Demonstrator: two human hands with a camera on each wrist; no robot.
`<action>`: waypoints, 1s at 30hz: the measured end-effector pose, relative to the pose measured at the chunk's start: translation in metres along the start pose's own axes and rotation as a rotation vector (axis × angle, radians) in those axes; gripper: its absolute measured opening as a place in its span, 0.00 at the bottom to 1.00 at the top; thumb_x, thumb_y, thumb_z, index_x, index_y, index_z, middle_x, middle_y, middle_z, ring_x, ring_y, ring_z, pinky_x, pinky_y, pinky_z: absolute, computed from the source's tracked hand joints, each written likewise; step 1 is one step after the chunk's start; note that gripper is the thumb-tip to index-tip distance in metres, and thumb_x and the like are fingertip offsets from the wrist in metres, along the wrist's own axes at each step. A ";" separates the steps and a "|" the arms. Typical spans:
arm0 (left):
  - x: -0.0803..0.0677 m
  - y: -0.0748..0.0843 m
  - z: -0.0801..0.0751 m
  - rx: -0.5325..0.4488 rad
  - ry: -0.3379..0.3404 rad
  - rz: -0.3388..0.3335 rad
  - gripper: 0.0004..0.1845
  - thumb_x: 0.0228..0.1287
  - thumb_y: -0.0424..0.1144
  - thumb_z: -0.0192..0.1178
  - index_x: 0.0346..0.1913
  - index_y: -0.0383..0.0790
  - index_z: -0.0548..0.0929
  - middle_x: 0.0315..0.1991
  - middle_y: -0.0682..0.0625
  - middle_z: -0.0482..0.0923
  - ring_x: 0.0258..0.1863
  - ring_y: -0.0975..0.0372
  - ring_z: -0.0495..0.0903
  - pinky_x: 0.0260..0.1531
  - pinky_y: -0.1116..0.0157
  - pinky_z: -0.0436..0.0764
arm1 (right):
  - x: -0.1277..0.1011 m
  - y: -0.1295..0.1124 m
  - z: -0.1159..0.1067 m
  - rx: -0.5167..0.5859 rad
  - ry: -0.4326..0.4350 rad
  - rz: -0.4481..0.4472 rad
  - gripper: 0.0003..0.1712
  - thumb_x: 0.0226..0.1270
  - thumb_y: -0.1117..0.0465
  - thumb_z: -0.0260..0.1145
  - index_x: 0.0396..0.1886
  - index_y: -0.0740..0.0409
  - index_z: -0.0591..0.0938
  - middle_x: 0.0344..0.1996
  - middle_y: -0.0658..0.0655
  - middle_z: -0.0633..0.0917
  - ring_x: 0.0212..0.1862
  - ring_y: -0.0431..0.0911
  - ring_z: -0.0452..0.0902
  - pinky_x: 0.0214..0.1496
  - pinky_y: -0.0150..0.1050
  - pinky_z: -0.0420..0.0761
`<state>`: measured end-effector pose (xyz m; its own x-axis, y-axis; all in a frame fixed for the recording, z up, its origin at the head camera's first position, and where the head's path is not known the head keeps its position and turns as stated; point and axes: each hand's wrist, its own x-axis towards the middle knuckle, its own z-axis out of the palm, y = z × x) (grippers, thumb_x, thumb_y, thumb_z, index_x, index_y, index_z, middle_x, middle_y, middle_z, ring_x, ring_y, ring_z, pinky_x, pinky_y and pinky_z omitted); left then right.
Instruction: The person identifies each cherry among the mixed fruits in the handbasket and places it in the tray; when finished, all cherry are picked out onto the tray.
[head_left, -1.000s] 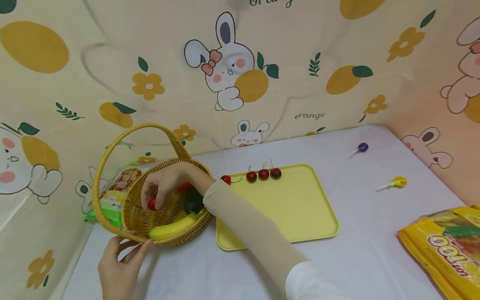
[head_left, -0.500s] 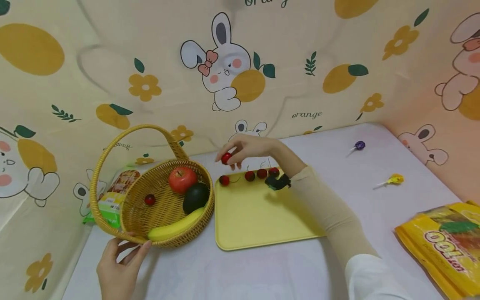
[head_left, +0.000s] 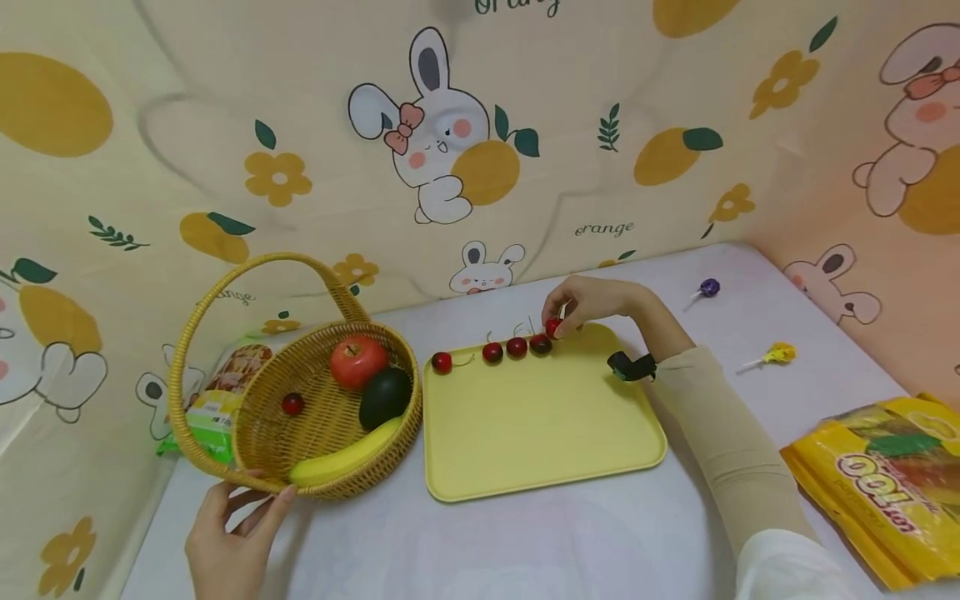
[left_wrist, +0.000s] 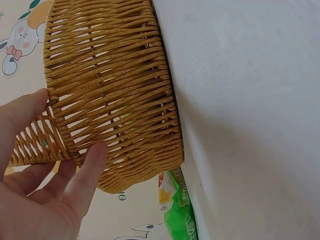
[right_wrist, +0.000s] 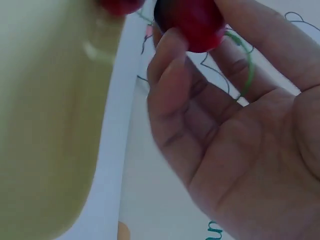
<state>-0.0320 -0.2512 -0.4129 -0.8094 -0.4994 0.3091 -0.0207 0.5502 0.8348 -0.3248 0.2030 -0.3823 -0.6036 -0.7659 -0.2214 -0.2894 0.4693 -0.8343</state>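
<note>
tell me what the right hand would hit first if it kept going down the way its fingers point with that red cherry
Probably the yellow plastic tray: the right hand pinches the small red cherry just above its far edge, beside the row's end cherry. Depth is hard to judge.

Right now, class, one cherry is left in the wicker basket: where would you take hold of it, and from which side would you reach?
Pinch the cherry round its small round body with fingertips, coming straight down from above. It lies alone on the basket floor, apart from the apple, avocado and banana, so the top is free, while the woven wall blocks a sideways grip. No stem shows clearly.
</note>
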 end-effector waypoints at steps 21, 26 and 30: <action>0.001 -0.002 -0.001 0.021 0.001 0.037 0.21 0.52 0.20 0.72 0.49 0.29 0.79 0.46 0.47 0.75 0.40 0.74 0.79 0.36 0.78 0.85 | 0.010 0.012 0.010 -0.143 0.052 -0.014 0.10 0.56 0.71 0.74 0.37 0.66 0.83 0.35 0.57 0.84 0.38 0.48 0.77 0.42 0.37 0.82; 0.001 -0.001 -0.001 0.028 0.000 0.016 0.21 0.52 0.20 0.73 0.50 0.29 0.78 0.46 0.48 0.75 0.40 0.74 0.79 0.36 0.78 0.85 | 0.012 0.012 0.012 -0.137 0.055 -0.024 0.11 0.56 0.72 0.74 0.38 0.68 0.83 0.35 0.60 0.83 0.37 0.49 0.76 0.39 0.34 0.80; 0.001 -0.001 -0.001 0.020 -0.003 0.008 0.21 0.53 0.22 0.73 0.50 0.29 0.78 0.46 0.50 0.75 0.41 0.74 0.78 0.37 0.79 0.85 | 0.013 0.010 0.013 -0.149 0.049 -0.020 0.12 0.58 0.71 0.74 0.41 0.69 0.82 0.36 0.60 0.83 0.38 0.50 0.75 0.40 0.36 0.80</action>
<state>-0.0326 -0.2530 -0.4130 -0.8114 -0.4930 0.3140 -0.0264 0.5675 0.8229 -0.3262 0.1916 -0.3999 -0.6313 -0.7549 -0.1776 -0.4063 0.5171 -0.7534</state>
